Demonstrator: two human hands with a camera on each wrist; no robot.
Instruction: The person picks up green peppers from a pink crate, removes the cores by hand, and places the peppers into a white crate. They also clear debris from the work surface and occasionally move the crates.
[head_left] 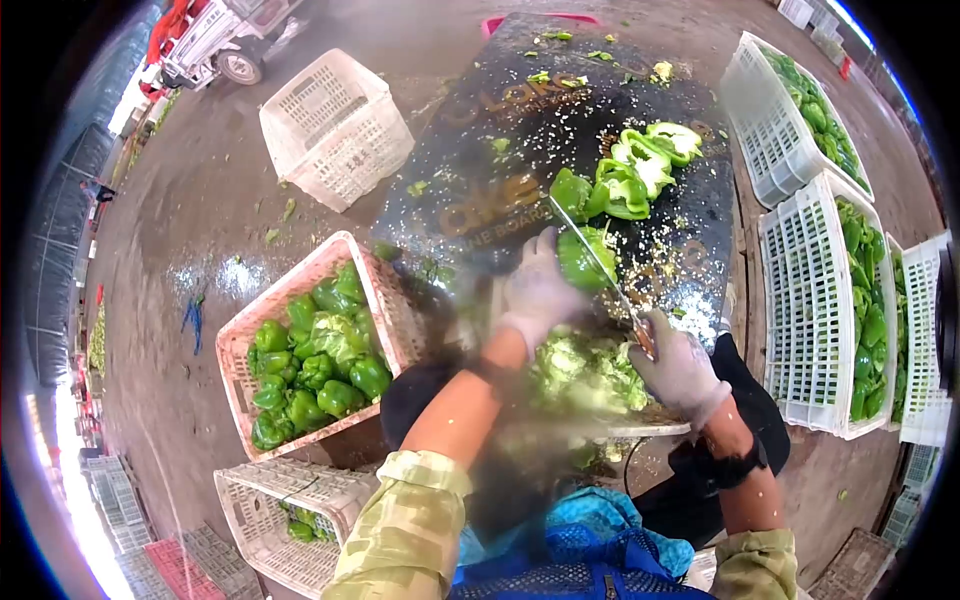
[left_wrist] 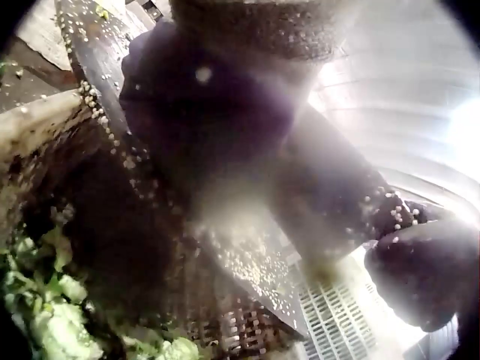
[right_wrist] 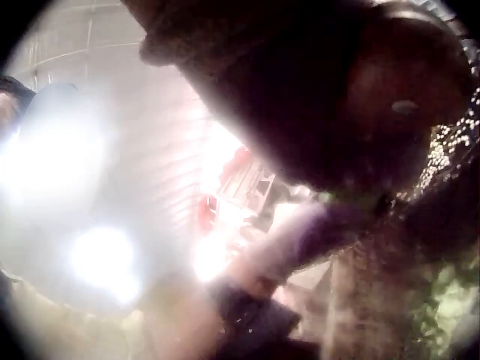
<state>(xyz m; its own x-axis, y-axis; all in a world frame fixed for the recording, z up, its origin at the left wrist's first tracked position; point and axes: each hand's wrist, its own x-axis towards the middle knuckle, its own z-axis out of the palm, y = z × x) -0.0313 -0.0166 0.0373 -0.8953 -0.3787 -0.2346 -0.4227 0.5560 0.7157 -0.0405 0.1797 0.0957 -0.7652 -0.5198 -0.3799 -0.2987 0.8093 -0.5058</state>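
My gloved left hand [head_left: 543, 285] holds a green bell pepper [head_left: 580, 262] from its left side on the black board [head_left: 480, 170]. A knife [head_left: 598, 258] lies with its blade across that pepper, and my gloved right hand [head_left: 678, 368] grips its handle [head_left: 643, 338]. Just beyond the blade sit a piece of green pepper [head_left: 572, 193] and several cut peppers [head_left: 640, 165] showing pale insides. A heap of pepper trimmings [head_left: 590, 375] is below the board's near edge. Both wrist views are dark and hazy; the left hand [left_wrist: 210, 112] appears there as a shadowed shape.
On the left stands a pinkish crate [head_left: 350, 245] of whole green peppers. Beyond it is a white crate [head_left: 335, 140]; another [head_left: 255, 480] is near my left knee. White crates of peppers [head_left: 800, 290] line the right side. Seeds scatter over the board.
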